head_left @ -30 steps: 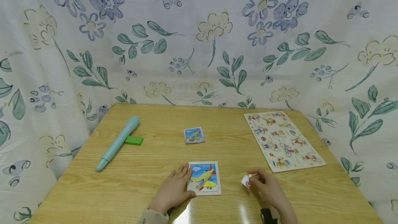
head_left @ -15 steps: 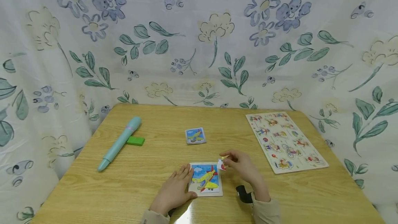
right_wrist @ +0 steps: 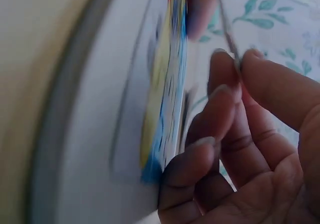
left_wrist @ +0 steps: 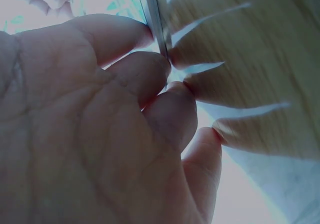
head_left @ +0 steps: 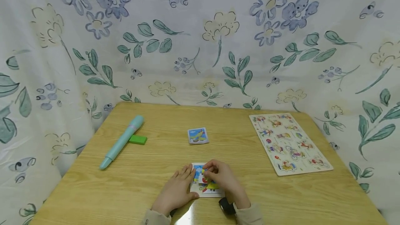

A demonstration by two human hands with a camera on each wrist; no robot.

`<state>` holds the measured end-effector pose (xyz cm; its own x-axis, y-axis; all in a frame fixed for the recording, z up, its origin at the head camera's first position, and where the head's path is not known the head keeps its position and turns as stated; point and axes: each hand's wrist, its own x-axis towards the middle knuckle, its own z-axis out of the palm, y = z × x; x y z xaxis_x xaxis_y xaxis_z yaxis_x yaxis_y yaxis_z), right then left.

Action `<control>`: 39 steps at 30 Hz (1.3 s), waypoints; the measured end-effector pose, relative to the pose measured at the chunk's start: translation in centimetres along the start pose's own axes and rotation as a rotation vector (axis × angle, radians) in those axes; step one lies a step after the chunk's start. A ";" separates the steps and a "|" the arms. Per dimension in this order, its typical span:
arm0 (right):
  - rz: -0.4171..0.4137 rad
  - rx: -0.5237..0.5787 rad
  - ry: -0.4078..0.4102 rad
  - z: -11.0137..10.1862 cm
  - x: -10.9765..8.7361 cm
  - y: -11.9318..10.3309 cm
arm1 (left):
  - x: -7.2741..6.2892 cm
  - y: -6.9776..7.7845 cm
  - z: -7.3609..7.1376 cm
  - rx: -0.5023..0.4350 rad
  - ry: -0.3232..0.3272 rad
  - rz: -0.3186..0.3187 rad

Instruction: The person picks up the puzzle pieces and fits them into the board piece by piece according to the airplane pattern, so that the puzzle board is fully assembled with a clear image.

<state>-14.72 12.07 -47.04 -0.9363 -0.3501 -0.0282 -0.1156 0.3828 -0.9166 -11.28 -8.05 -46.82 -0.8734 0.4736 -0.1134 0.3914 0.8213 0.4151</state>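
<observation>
A small jigsaw puzzle board (head_left: pixel 208 195) with a yellow airplane picture lies near the front of the table. My left hand (head_left: pixel 175 192) rests along its left side, fingers extended; in the left wrist view the fingertips (left_wrist: pixel 155 69) touch the board's edge and the tabletop. Between thumb and index finger, my right hand (head_left: pixel 223 180) pinches a puzzle piece (head_left: pixel 203 179) over the board. From the right wrist the piece (right_wrist: pixel 229 31) appears edge-on, held above the printed surface. The right hand hides the upper right of the picture.
Behind the board lies a small airplane picture card (head_left: pixel 198 135). A teal pen-shaped stick (head_left: pixel 123 141) and a green block (head_left: pixel 138 139) are at left. A wooden board with cartoon figures (head_left: pixel 290 145) lies at right. A floral curtain (head_left: pixel 187 44) closes off the back.
My right hand has moved left from the bare table to over the puzzle board, carrying the pinched puzzle piece. My left hand has stayed at the board's left edge.
</observation>
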 end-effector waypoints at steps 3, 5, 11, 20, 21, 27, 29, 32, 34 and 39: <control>-0.039 -0.070 -0.044 0.6 0.0 -0.2 | 0.0 0.0 0.0 -0.003 -0.001 0.003; -0.050 -0.086 -0.069 0.9 -0.1 -0.3 | 0.0 0.0 -0.1 -0.008 0.000 0.008; -0.047 -0.064 -0.110 1.5 -0.2 -0.7 | 0.0 0.1 -0.2 -0.011 0.007 0.015; -0.046 -0.229 -0.095 1.9 -0.6 -1.0 | 0.2 -0.2 -0.1 0.004 -0.005 0.014; -0.052 -0.252 -0.088 2.0 -0.6 -1.0 | 0.2 -0.2 -0.1 0.003 -0.006 0.014; -0.096 -0.407 -0.068 2.1 -0.6 -0.9 | 0.1 -0.1 -0.1 0.014 -0.008 0.011; -0.095 -0.429 -0.069 2.1 -0.6 -0.9 | 0.1 -0.1 -0.1 0.018 -0.008 0.009; -0.086 -0.432 -0.067 2.1 -0.6 -0.9 | 0.1 -0.1 -0.1 0.018 -0.009 0.008; -0.078 -0.433 -0.061 2.1 -0.6 -0.9 | 0.1 -0.1 -0.1 0.013 -0.010 0.008; -0.076 -0.439 -0.051 2.2 -0.7 -0.8 | 0.2 -0.1 0.0 -0.001 -0.022 0.006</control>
<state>-13.25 10.14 -47.14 -0.9033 -0.4289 0.0033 -0.3239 0.6770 -0.6609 -11.52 -8.08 -46.87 -0.8646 0.4851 -0.1308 0.3961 0.8183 0.4164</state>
